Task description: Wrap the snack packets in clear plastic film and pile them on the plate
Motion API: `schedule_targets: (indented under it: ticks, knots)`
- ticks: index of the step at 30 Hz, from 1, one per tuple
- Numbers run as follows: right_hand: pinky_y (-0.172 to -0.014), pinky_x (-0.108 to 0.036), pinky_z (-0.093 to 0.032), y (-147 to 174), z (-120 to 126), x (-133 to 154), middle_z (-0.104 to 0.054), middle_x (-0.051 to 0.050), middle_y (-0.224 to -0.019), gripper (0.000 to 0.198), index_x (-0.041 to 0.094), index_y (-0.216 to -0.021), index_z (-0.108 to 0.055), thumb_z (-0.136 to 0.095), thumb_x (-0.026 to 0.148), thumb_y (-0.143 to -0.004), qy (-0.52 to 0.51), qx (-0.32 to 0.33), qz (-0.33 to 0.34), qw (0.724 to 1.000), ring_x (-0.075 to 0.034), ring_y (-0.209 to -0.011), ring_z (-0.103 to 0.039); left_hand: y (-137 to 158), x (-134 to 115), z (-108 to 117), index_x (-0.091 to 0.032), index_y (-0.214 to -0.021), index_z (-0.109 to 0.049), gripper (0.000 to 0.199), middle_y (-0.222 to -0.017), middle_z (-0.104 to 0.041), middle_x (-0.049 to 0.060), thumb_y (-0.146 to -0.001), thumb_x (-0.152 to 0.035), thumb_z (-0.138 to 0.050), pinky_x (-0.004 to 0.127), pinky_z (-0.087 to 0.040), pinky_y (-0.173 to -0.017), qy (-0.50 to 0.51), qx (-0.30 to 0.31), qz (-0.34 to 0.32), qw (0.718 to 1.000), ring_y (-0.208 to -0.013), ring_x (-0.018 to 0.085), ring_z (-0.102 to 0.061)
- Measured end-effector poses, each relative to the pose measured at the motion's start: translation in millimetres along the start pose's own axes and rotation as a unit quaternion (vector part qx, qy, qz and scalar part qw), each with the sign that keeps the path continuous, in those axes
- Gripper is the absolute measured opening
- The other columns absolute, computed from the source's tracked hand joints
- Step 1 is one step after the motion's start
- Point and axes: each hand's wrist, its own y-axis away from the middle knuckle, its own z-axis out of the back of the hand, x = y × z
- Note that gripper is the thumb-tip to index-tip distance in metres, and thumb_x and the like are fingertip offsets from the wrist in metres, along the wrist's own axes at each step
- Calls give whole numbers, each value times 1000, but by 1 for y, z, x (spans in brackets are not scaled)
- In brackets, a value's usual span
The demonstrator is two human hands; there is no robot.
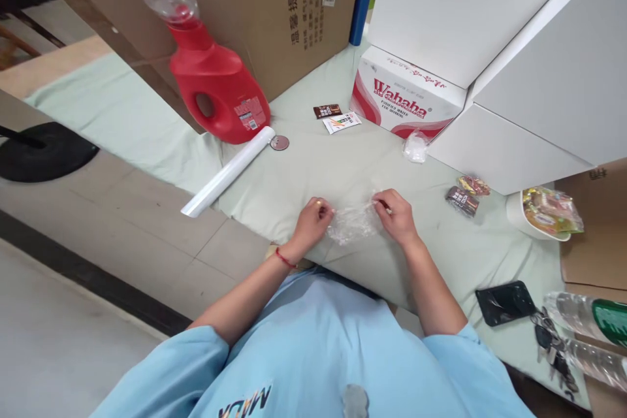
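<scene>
A thin, crumpled piece of clear plastic film [353, 225] stretches between my two hands, just above the cloth-covered table [313, 166] near its front edge. My left hand [313, 219] pinches its left end between thumb and fingers. At the opposite end, the fingertips of my right hand [394, 214] are closed on the film's upper corner. Beyond them, beside the Wahaha box [409, 95], lies a bunched lump of similar clear plastic [416, 147]. Another clear plastic piece [171, 5] covers the cap of the red detergent jug [220, 88].
A white roll [230, 171] overhangs the left edge beside a round disc [279, 142]. Small packets [341, 122] lie at the back, more wrappers [463, 201] to the right. A white snack bowl [526, 222], black phone [505, 303], keys [551, 339] and bottles [578, 315] occupy the right side.
</scene>
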Motion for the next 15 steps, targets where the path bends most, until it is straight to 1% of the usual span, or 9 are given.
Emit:
schedule_targets:
  ticks: [2,4,6,7,8,10,11,13,15]
  knots:
    - [-84,-36,-56,23,15,-6,-71,-7,-101,19,26,-97,-74,-60,39,-101,-50,-63,-5,997,-22,-95,-68,2,5,13,-24,-91,-55,16,-79,-67,1,-97,-39,-53,32,-51,-70,47,-20,36,998,-70,18,-63]
    - [-85,-38,-57,49,25,-16,-72,-7,-104,18,27,-95,-75,-66,42,-98,-66,-99,-33,992,-24,-101,-69,6,10,22,-25,-93,-52,23,-74,-68,0,-96,-48,-56,31,-51,-70,127,-45,83,987,-67,18,-65]
    - [-87,-40,-58,76,28,-29,-72,-8,-102,17,26,-93,-77,-70,41,-95,-68,-117,-67,989,-25,-104,-69,12,15,26,-26,-93,-50,31,-76,-71,0,-91,-54,-64,31,-52,-74,204,-69,130,968,-71,18,-68]
    - [-88,-41,-58,90,27,-37,-72,-8,-101,16,26,-92,-78,-71,40,-94,-68,-118,-81,987,-25,-104,-69,16,18,27,-26,-92,-50,34,-77,-71,0,-89,-55,-66,32,-53,-76,225,-77,148,960,-73,19,-69]
    - [-89,-42,-58,102,26,-43,-72,-8,-101,15,25,-92,-79,-71,38,-93,-68,-111,-93,987,-25,-105,-70,19,21,28,-26,-92,-50,34,-79,-71,1,-88,-55,-67,33,-54,-77,226,-82,157,958,-75,19,-69]
    - [-94,-45,-58,121,22,-55,-73,-10,-106,14,25,-93,-80,-69,33,-92,-67,-85,-105,989,-26,-107,-71,26,26,28,-25,-91,-52,28,-86,-70,3,-87,-49,-67,34,-56,-76,176,-98,151,968,-79,20,-69]
    - [-96,-47,-58,127,21,-59,-73,-10,-110,15,25,-94,-81,-67,30,-91,-66,-71,-109,989,-26,-110,-71,29,28,28,-25,-92,-55,24,-94,-69,6,-86,-44,-67,36,-56,-77,130,-112,133,976,-83,21,-68]
    - [-98,-48,-57,133,23,-66,-73,-11,-118,20,25,-95,-82,-63,25,-88,-62,-70,-128,987,-26,-114,-70,33,28,30,-22,-99,-62,20,-115,-65,12,-82,-32,-67,43,-57,-85,17,-147,64,987,-99,26,-67]
    - [-95,-46,-58,130,30,-70,-71,-12,-123,24,24,-94,-81,-59,22,-84,-46,-120,-164,978,-26,-114,-69,33,23,32,-21,-106,-67,27,-129,-60,17,-80,-20,-64,52,-52,-102,-84,-164,-24,983,-121,33,-60]
